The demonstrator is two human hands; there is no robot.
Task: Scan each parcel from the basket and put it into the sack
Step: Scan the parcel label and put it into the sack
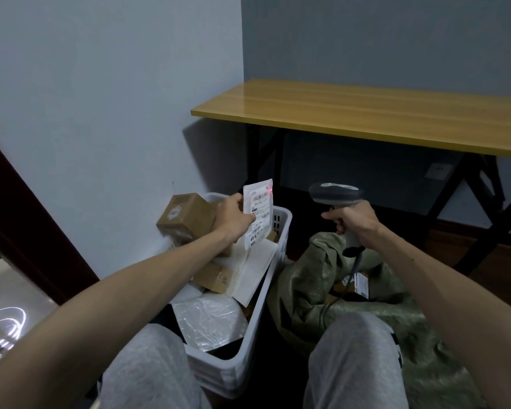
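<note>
One parcel (258,212) is in hand now, and the step is the scanning. In the head view, which is the only one, the left hand (233,218) holds up a flat white mailer by its left edge, thumb in front and the other fingers behind, so the hand is closed on it. The mailer stands almost upright above the far end of the white basket (248,329), with its printed label turned toward the person. A small red dot of light sits near the top right corner of the label, a little above and to the right of the barcode, so I judge that the beam does not yet cross the bars well.

The right hand (353,221) is clenched around the grip of a grey handheld scanner (335,194), with the forefinger at the front where a trigger would be. The head of the scanner points left, toward the parcel, and the two are near but apart. Its cable hangs down into the green woven sack (316,281), which lies open just beside the basket on the right; a few labelled parcels already lie inside.

Several brown boxes (186,218) and plastic bags remain in the basket, so much of the task is left. The next move probably calls for lowering the beam onto the barcode, then carrying the mailer to the right and dropping it in the mouth of the sack.
</note>
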